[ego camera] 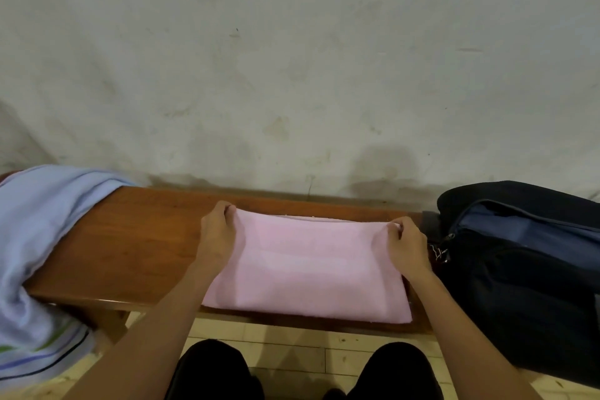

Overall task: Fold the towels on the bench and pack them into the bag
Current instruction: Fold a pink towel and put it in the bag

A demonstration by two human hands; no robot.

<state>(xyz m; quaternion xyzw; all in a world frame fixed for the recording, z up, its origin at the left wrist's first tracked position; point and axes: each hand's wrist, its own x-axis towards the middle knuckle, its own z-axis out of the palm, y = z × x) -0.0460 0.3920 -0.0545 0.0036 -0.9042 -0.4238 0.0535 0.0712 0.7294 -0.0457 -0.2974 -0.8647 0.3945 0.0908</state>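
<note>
Apparently, hands (311,234) on pink towel (308,273).

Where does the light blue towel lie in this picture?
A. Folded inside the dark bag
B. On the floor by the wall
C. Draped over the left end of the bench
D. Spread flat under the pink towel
C: the light blue towel hangs unfolded over the left end of the wooden bench, well apart from the pink towel.
</note>
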